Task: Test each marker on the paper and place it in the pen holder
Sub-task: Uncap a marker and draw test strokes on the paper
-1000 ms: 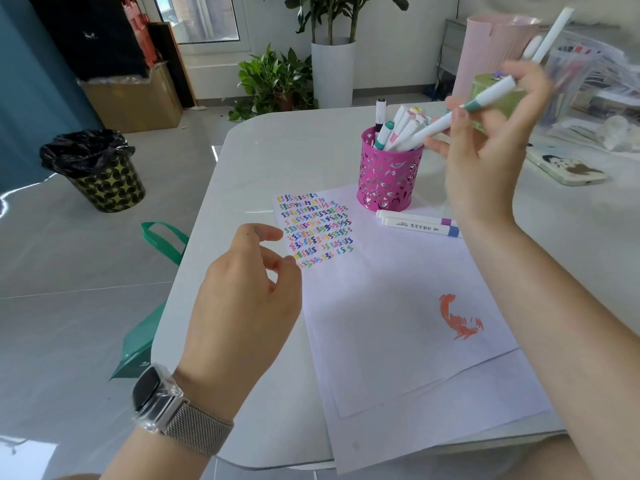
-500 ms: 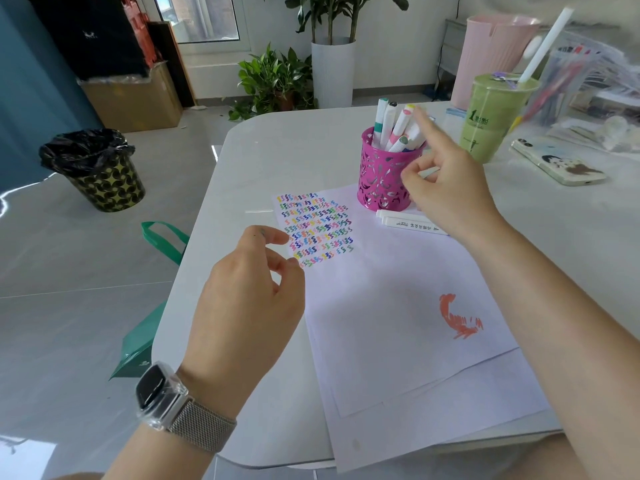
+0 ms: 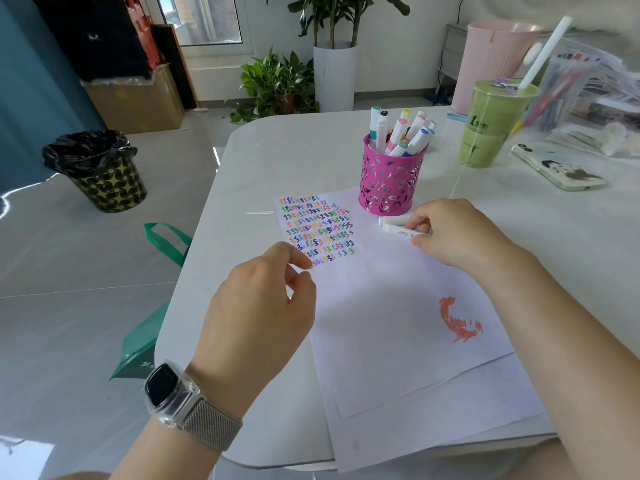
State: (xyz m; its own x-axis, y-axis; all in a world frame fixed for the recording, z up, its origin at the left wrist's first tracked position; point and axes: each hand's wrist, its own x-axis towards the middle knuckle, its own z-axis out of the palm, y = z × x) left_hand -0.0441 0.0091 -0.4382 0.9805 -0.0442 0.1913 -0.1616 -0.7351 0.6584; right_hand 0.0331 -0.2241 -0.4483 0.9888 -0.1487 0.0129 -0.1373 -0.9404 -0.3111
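A pink cut-out pen holder [image 3: 391, 181] stands on the white table, filled with several markers [image 3: 401, 133]. Two white markers [image 3: 393, 221] lie on the paper [image 3: 398, 323] just in front of the holder. My right hand [image 3: 453, 233] is down on them, its fingers curled round the nearer marker [image 3: 403, 232]. Rows of coloured test squiggles [image 3: 317, 228] fill the sheet's top left corner, and an orange scribble [image 3: 459, 318] sits lower right. My left hand [image 3: 263, 306] hovers above the paper's left edge, fingers loosely curled, holding nothing.
A green drink cup [image 3: 491, 126] with a straw, a phone [image 3: 557, 169] and a pile of plastic packets [image 3: 595, 84] crowd the table's far right. A pink bin [image 3: 491, 60] stands behind. On the floor at left are a black-lined bin [image 3: 100, 171] and a green bag [image 3: 152, 303].
My right hand dropped a marker into the holder, then came down to the two markers on the paper and closed on one. My left hand barely moved.
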